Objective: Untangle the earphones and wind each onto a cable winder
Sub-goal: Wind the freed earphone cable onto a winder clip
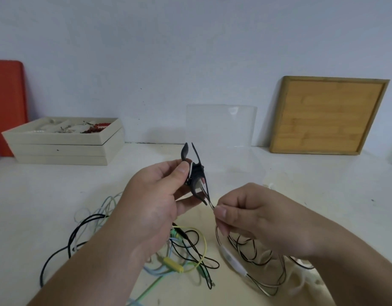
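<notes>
**Winder held up, cord pinched taut beside it**

Left hand [155,202] grips a black cable winder [196,173] between thumb and curled fingers, held up above the table [36,195], its prongs pointing up and down. A few turns of black-and-white earphone cord [252,250] sit around the winder's middle. Right hand [256,219] pinches that same cord between thumb and forefinger just below and to the right of the winder; the short stretch between pinch and winder looks tight. The rest of this cord hangs in loops under the right hand, with its white inline remote [232,260] lying on the table.

Under the left forearm lies a tangle of other earphones [186,252]: yellow, green, pale blue and black cords, crossing each other, not separable by eye. A yellow inline remote [173,264] shows in the pile.

Further back: stacked beige trays [64,144] holding small items at far left, a red board [7,107] behind them, a clear plastic sheet [221,124] and a wooden tray [327,115], both leaning on the wall [190,40].
</notes>
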A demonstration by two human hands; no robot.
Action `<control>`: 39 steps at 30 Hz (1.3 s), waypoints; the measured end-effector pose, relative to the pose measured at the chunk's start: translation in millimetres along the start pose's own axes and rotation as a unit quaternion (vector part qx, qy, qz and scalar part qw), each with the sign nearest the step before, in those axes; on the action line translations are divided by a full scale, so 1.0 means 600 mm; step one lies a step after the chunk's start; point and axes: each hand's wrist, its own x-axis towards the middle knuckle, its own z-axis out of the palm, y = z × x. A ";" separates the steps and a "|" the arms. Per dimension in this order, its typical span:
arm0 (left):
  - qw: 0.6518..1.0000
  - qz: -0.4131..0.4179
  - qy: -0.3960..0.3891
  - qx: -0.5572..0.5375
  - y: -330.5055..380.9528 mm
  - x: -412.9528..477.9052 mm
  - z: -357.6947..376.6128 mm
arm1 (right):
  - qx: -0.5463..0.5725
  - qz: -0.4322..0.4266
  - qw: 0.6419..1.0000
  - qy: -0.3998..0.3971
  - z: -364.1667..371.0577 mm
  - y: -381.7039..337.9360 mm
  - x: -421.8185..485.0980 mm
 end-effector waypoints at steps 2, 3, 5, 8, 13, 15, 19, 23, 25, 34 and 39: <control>1.000 -0.001 -0.009 0.003 -0.002 0.001 0.001 | 0.011 -0.002 1.000 -0.001 0.000 -0.002 0.000; 1.000 -0.001 -0.012 0.007 -0.003 0.001 -0.001 | 0.013 -0.002 1.000 -0.002 0.001 -0.004 0.000; 1.000 -0.003 -0.016 0.022 -0.003 0.001 -0.004 | 0.018 0.005 1.000 0.005 -0.002 -0.007 -0.001; 0.999 -0.004 -0.014 0.036 -0.003 0.004 -0.010 | 0.001 0.027 0.999 0.031 -0.008 -0.007 -0.005; 0.999 -0.010 -0.008 0.033 -0.002 0.006 -0.013 | -0.087 0.056 0.994 0.030 0.009 -0.016 0.000; 0.998 -0.005 -0.006 0.056 -0.004 0.007 -0.012 | -0.085 0.057 0.995 0.019 0.013 -0.020 0.001; 0.995 0.017 -0.002 0.101 -0.006 0.008 -0.011 | -0.070 0.056 0.996 0.018 0.013 -0.024 -0.001; 0.993 0.030 0.010 0.116 -0.007 0.008 -0.011 | -0.062 0.068 0.995 0.029 0.012 -0.027 -0.002; 0.995 0.031 0.015 0.095 -0.005 0.008 -0.010 | -0.072 0.082 0.993 0.040 0.013 -0.028 -0.001; 0.991 0.039 0.025 0.125 -0.007 0.004 -0.007 | -0.126 0.123 0.983 0.056 0.024 -0.017 0.009; 0.988 0.049 0.028 0.145 -0.011 0.007 -0.006 | -0.074 0.069 0.995 0.014 0.031 -0.027 0.007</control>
